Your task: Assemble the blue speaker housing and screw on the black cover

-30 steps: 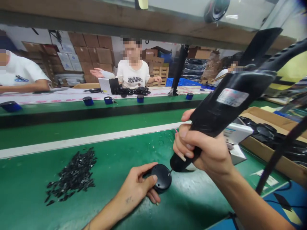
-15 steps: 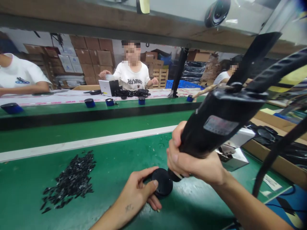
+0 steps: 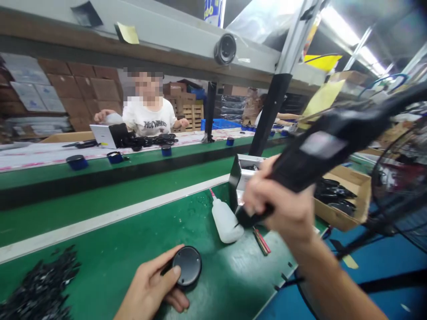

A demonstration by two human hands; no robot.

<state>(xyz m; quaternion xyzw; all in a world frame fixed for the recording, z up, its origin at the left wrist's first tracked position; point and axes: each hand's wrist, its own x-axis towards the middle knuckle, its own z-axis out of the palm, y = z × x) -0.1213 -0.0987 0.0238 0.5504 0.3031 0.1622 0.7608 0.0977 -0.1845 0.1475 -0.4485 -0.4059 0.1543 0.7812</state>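
A white squeeze bottle (image 3: 226, 221) lies at centre frame on the green bench (image 3: 110, 260), with a heap of black chips (image 3: 40, 289) at lower left. A carton (image 3: 347, 195) of black parts sits at right. Across the conveyor (image 3: 100, 178), a person in a white T-shirt (image 3: 148, 120) sits at upper left, before stacked boxes (image 3: 76, 89).

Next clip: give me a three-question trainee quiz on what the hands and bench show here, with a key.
1. True or false: the left hand rests on the round black disc.
2. Which hand grips the black electric screwdriver? A) left B) right C) both
3. Fill in: the white squeeze bottle stands on the ____ mat.

Key: 1 true. 2 B: the right hand holds it, tip raised off the disc. 3 green.
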